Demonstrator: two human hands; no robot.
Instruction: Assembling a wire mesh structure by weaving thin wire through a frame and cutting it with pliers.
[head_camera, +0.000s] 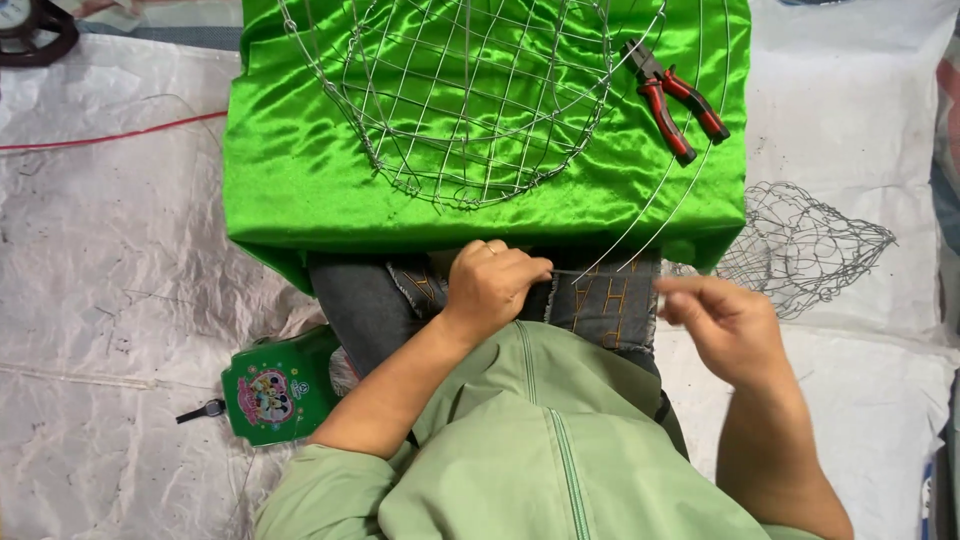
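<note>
Left hand (492, 287), right hand (722, 325) gripping wire (640, 228), green tin (275, 388)

Wire frame (470, 100) top beyond upper edge

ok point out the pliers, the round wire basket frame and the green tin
pliers (672, 98), head view, on the red handles near the pivot
round wire basket frame (470, 110), head view, on the mesh near its middle
green tin (272, 390), head view, on its decorated lid
</note>
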